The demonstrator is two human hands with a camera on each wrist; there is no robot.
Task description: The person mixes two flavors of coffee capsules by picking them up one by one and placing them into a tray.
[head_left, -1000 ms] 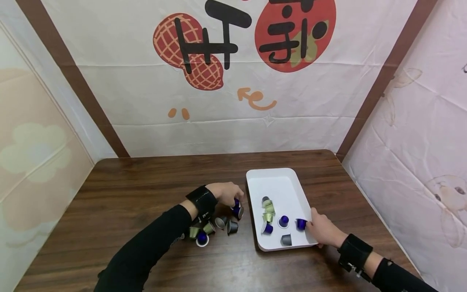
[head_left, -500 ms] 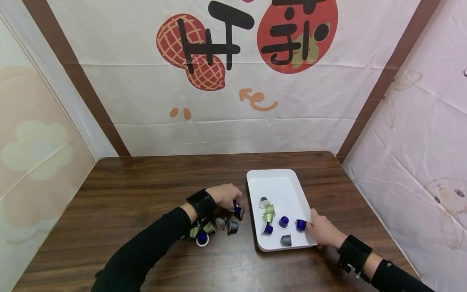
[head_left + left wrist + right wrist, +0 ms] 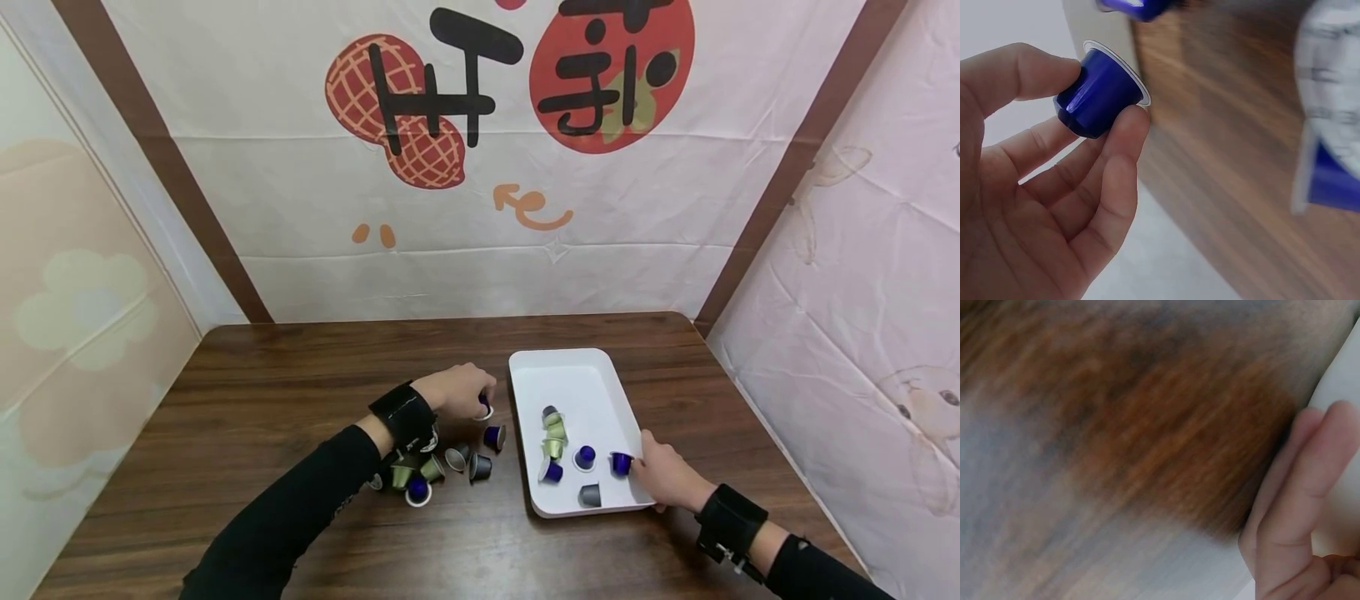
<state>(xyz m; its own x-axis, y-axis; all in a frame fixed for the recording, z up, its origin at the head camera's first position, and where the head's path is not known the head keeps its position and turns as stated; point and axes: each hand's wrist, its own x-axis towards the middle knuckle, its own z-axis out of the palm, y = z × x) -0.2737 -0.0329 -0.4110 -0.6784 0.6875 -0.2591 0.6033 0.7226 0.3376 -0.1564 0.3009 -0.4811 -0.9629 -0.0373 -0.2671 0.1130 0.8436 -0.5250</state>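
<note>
My left hand (image 3: 456, 390) pinches a blue coffee capsule (image 3: 1099, 94) between thumb and fingers, just left of the white tray (image 3: 564, 377). In the left wrist view the capsule's pale rim faces away from the palm. Another blue capsule (image 3: 494, 437) lies on its side on the table below that hand. My right hand (image 3: 667, 473) grips the tray's right edge near its front corner; in the right wrist view its fingers (image 3: 1291, 512) lie along the tray's side. Inside the tray are several capsules: green ones (image 3: 553, 448), blue ones (image 3: 585, 456) and grey ones (image 3: 589, 496).
A loose group of capsules lies left of the tray, among them a dark grey one (image 3: 480, 467), a green one (image 3: 432, 468) and a blue one (image 3: 418, 490). The left wrist partly covers this group. A printed cloth (image 3: 390, 283) hangs behind the wooden table (image 3: 300, 375).
My left hand has risen slightly away from the table with the blue capsule, coming apart from the other blue one beneath. The right hand and the tray stay in place.
</note>
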